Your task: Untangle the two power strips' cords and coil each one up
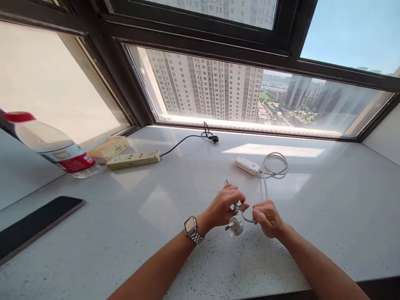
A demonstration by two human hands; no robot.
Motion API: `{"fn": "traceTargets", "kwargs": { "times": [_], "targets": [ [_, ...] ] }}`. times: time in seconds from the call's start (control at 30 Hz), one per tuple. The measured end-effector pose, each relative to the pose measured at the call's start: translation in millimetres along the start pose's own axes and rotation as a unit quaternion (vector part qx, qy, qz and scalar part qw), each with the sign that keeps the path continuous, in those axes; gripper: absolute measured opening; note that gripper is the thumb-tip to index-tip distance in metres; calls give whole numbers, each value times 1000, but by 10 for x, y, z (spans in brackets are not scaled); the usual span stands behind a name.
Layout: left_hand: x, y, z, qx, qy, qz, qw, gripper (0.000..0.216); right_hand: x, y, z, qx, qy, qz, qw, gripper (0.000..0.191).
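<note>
Two bare forearms [162,262], one white cord [265,185]

Partway, I'd judge: a few turns seem gathered in the left hand [223,206], while more lies slack right of centre.

Left to right, I count one phone [37,225] at lower left; one red-capped bottle [59,146] above it; one packet [116,146] just behind one yellowed power strip [134,160] at mid-left, whose black cord [181,143] ends in one black plug [214,138] near the centre. At lower centre, the left hand, one watch [190,225] on its wrist, pinches the bunched cord between thumb and fingers, one white plug [236,226] just below. Beside it, the right hand [268,218] is pressed into a fist around the same cord, which runs up to one white power strip [246,165] on the surface [93,250], right of centre.
</note>
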State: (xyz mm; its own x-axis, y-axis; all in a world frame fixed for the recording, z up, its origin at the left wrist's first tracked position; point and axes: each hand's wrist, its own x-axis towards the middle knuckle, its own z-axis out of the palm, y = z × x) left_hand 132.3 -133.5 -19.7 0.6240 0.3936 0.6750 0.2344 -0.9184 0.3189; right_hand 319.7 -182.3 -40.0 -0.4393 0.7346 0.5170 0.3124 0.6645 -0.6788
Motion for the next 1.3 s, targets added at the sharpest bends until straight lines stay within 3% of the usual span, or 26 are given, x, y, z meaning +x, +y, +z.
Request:
{"fn": "traceTargets", "kwargs": {
  "times": [0.1,0.23,0.3,0.43,0.53,0.67,0.87,1.0,1.13,1.3],
  "targets": [
    [23,108,35,-1,-34,39,999,39,19,67,55,7,65,51,997,58],
    [21,132,125,96,-66,66,991,40,40,158,85,-2,134,106,985,66],
    [21,86,142,140,-62,69,986,40,43,193,44,-11,109,107,988,68],
    [26,-122,22,179,-38,61,981,38,73,233,-147,-55,-21,104,993,62],
    [1,-324,-161,205,-12,21,978,37,117,286,-309,-131,-49,132,981,56],
    [-98,-553,-416,232,39,-48,971,38,108,474,-560,-181,-14,163,970,59],
    [-296,-824,-694,271,109,-166,942,41,-209,847,-1205,-214,99,268,934,63],
    [-329,-895,-648,249,93,-228,937,44,-358,835,-1447,-182,170,302,920,59],
    [-268,-821,-482,214,61,-278,934,43,-247,631,-1284,-165,135,247,945,46],
    [-195,-672,-333,183,32,-305,934,40,-41,423,-856,-207,189,154,948,44]
  ]
}}
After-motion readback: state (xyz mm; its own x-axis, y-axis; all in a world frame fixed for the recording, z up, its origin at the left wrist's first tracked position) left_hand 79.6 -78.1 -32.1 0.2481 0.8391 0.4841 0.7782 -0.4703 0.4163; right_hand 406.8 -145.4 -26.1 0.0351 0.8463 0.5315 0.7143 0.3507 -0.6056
